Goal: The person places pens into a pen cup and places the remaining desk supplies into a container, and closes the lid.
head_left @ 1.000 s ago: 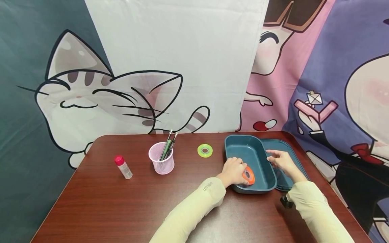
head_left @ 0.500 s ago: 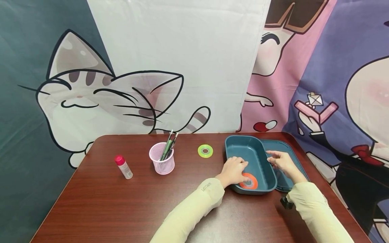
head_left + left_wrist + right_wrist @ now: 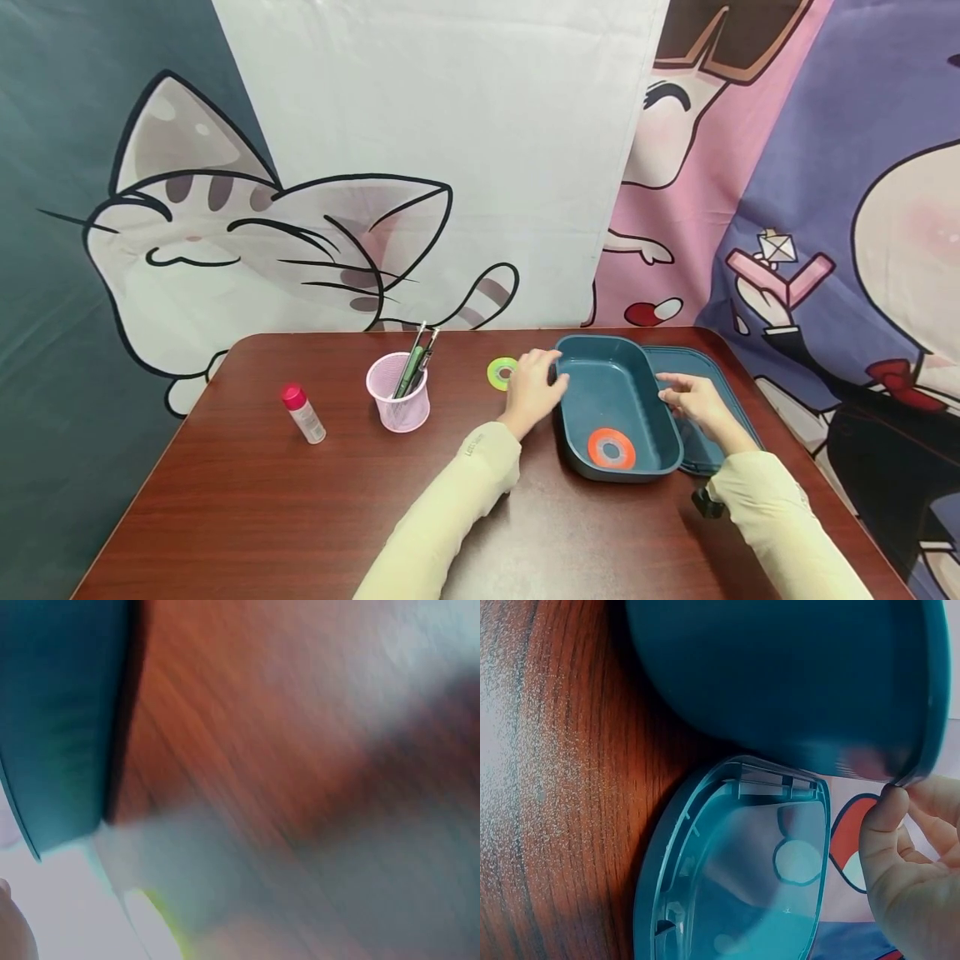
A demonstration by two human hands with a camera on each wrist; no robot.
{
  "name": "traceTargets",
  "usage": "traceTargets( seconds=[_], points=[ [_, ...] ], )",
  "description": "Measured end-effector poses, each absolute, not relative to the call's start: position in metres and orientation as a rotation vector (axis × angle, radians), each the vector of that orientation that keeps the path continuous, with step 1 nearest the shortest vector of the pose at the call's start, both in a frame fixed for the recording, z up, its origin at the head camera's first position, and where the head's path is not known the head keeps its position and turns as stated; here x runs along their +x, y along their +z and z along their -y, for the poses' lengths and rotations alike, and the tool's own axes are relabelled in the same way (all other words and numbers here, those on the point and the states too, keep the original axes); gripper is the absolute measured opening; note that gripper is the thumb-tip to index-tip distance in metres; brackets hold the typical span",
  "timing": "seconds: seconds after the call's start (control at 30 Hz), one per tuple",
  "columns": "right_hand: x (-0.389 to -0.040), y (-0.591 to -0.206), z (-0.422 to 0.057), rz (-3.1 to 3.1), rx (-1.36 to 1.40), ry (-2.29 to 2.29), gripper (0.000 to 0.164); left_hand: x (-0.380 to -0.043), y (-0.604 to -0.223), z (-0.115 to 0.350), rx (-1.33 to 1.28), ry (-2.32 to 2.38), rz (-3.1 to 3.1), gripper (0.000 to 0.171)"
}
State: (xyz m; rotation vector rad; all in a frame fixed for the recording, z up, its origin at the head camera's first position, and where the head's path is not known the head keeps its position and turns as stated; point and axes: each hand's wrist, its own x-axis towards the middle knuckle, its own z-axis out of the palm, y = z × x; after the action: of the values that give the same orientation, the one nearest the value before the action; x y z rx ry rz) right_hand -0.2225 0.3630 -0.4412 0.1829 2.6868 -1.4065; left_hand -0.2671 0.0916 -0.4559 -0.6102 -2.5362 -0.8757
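Observation:
My left hand (image 3: 532, 390) is in the air just left of the blue box (image 3: 564, 433), fingers spread and holding nothing. It partly covers a yellow-green tape roll (image 3: 498, 373) lying on the table. Inside the box, an orange tape roll (image 3: 597, 450) lies flat on the bottom near the front. My right hand (image 3: 699, 403) pinches the box's right rim between thumb and fingertips, as the right wrist view shows with the hand (image 3: 915, 862) at the edge. The left wrist view is blurred; the box's side (image 3: 60, 720) fills its upper left.
Under the right hand lies the blue lid (image 3: 686, 358), beside the box. A pink mesh pen cup (image 3: 401, 410) with a few pens stands left of centre. A glue stick (image 3: 304, 414) with a red cap lies farther left on the brown table (image 3: 247, 508).
My left hand has let go of the orange tape roll, which dropped flat inside the box. The hand then moved out leftward toward the yellow-green roll. My right hand stays at the rim.

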Motion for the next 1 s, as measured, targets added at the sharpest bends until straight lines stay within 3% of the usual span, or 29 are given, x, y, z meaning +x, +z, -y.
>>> traceTargets(
  seconds=[0.3,0.6,1.0],
  points=[
    [-0.223,-0.442,-0.365,-2.705,0.194,-1.407,0.045,-0.291,-0.476,-0.053,-0.353,-0.918,2.658,0.059],
    [-0.223,-0.441,-0.366,-2.709,0.180,-1.394,0.044,-0.300,-0.490,-0.028,-0.439,-0.851,2.860,0.087],
    [-0.223,-0.443,-0.365,-2.699,0.179,-1.430,0.044,-0.301,-0.502,-0.019,-0.485,-0.692,3.014,0.086]
  ],
)
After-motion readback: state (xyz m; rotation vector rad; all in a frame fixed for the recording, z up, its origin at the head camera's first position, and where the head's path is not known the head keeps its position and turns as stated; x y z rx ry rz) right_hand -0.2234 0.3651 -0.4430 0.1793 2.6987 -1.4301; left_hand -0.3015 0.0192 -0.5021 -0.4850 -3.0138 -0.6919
